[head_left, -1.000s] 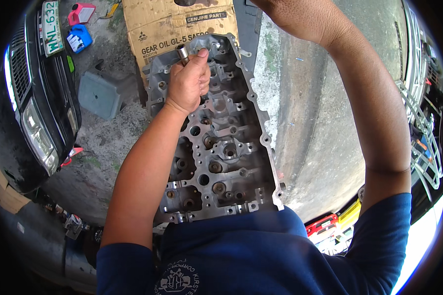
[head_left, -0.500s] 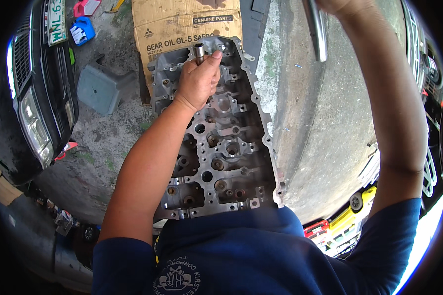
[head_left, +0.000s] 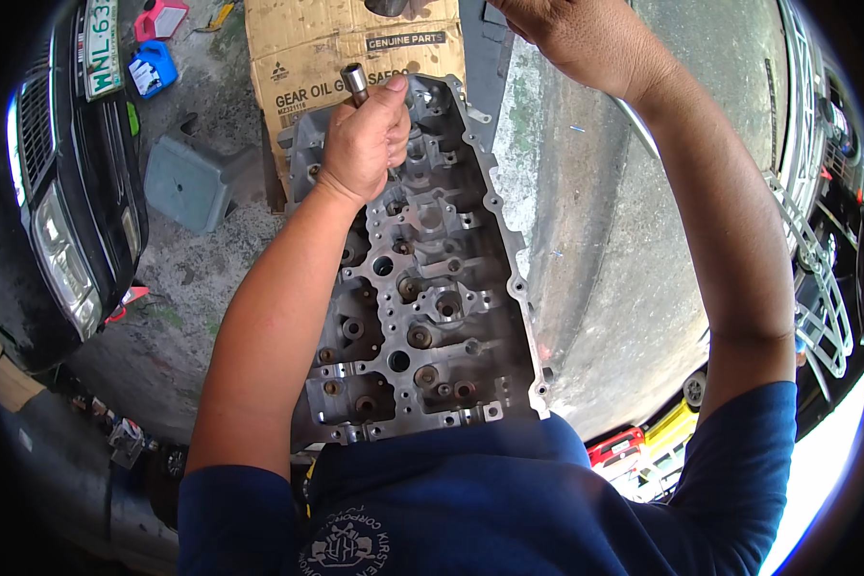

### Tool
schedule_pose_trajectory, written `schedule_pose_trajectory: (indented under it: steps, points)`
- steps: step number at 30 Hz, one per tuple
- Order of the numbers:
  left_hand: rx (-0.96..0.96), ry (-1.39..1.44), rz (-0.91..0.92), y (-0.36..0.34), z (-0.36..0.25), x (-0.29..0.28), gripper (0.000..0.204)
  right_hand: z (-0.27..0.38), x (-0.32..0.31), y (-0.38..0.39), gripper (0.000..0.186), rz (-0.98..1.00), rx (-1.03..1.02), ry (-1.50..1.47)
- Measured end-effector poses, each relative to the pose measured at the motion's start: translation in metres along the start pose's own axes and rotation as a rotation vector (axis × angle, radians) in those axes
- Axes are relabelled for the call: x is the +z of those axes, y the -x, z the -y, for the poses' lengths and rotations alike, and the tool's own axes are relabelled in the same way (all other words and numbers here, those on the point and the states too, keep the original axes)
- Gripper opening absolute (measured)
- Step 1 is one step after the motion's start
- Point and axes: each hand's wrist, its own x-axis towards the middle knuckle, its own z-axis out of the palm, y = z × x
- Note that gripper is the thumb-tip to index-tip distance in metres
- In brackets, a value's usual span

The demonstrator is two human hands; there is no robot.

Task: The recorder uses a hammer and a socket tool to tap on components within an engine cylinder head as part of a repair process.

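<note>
Both arms are stretched out over the cylinder head (head_left: 422, 317), which sits right in front of the person on the concrete with its far end over a flattened cardboard box (head_left: 317, 48). Left hand (head_left: 365, 144) is fisted round a small metal socket-like tube (head_left: 355, 84) at the casting's far end, just the tip poking out. Right hand (head_left: 571, 34) is raised and cut off by the top edge, so can't tell its grip, and the blue shirt (head_left: 490, 509) hides the near end.

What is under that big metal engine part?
A flattened brown cardboard box peeks out from under the far end of the metal engine part, by the left hand. Concrete floor shows beside it. Whatever lies beneath its middle is covered.
</note>
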Motion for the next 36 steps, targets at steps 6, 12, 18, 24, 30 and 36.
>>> schedule_pose_trajectory:
  steps: [6,12,18,24,30,36]
  points:
    - [-0.051,0.006,0.056,0.013,0.004,0.002,0.044,0.006,0.001,0.006,0.038,0.02,0.158,-0.047]
    - [-0.099,-0.034,0.06,0.019,0.014,-0.004,0.043,0.029,0.001,0.007,0.037,0.069,0.067,0.012]
    - [-0.098,0.002,0.047,0.02,0.016,-0.002,0.043,0.035,0.002,0.004,0.037,0.097,-0.024,-0.119]
    - [-0.113,0.006,0.029,0.021,0.017,0.001,0.043,0.067,-0.002,0.011,0.038,0.134,-0.014,0.145]
    - [-0.093,-0.034,0.001,0.02,0.019,0.005,0.046,0.054,-0.003,0.0,0.036,0.37,0.07,0.346]
    - [-0.085,-0.017,0.037,0.021,0.021,0.006,0.045,0.084,-0.045,-0.009,0.044,0.071,0.144,-0.212]
